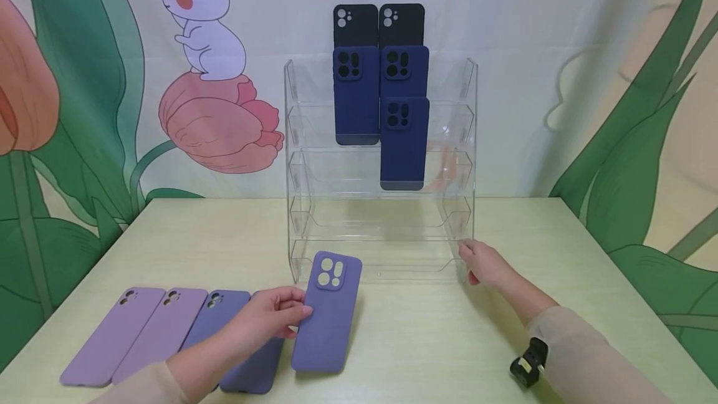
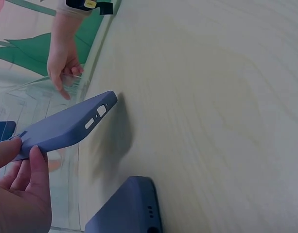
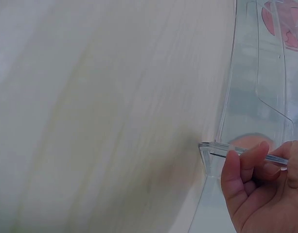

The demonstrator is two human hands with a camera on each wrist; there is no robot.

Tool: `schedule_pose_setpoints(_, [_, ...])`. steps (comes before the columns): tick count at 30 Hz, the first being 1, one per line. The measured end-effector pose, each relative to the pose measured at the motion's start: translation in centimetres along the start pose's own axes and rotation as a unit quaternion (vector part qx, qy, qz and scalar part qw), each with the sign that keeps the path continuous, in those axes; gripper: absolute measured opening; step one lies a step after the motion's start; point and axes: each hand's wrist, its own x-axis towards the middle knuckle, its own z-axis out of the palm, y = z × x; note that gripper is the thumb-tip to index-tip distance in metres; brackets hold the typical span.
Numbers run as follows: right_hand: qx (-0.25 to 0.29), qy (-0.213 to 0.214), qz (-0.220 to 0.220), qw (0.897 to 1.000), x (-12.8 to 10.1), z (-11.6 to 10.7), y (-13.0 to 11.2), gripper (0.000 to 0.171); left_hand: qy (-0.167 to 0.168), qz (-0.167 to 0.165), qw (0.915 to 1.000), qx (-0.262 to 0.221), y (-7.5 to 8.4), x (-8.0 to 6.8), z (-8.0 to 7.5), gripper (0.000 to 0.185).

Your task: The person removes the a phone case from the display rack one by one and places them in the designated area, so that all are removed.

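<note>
A lavender-blue phone case (image 1: 328,329) with a large camera cutout is tilted up above the table, and my left hand (image 1: 263,317) pinches its left edge between thumb and fingers. At the lower right corner of the clear tiered display rack (image 1: 381,270), my right hand (image 1: 487,262) grips the side panel, also seen in the right wrist view, where the hand (image 3: 265,187) has its fingers curled round the clear edge. Two black cases (image 1: 401,25) and several dark blue cases (image 1: 404,148) stand in the upper tiers of the rack.
Left on the table (image 1: 426,341) lie two light purple cases (image 1: 114,335) and two bluish-purple cases (image 1: 252,366), side by side and partly behind my left forearm. A printed curtain (image 1: 533,80) hangs behind the rack. A black wrist device (image 1: 529,363) sits on my right sleeve.
</note>
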Motion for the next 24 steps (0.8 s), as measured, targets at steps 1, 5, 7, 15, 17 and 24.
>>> schedule_pose_setpoints(1, [0.0,0.0,0.0,1.0,0.0,0.0,0.0,0.051,-0.004,0.001,1.0,0.0,-0.1,-0.1,-0.1,0.036])
schedule_pose_setpoints(5, [0.002,0.001,-0.003,1.0,0.1,0.1,0.1,0.052,-0.014,-0.008,0.9999,0.0,-0.5,-0.2,-0.3,0.037])
schedule_pose_setpoints(7, [0.005,0.0,-0.002,1.0,0.1,0.2,0.1,0.052,-0.023,-0.012,0.9996,0.007,-0.8,-0.3,-0.4,0.043])
schedule_pose_setpoints(15, [0.002,0.0,0.002,1.0,0.1,0.3,0.0,0.052,-0.07,0.041,0.9862,0.144,-1.4,-0.9,-0.4,0.08])
schedule_pose_setpoints(17, [0.001,0.001,0.003,1.0,0.1,0.2,0.1,0.052,-0.07,0.062,0.9717,0.217,-1.4,-1.1,-0.2,0.075])
schedule_pose_setpoints(24, [0.002,0.0,-0.003,1.0,0.0,0.1,0.1,0.052,-0.048,0.085,0.9139,0.394,-1.2,-1.2,0.7,0.067])
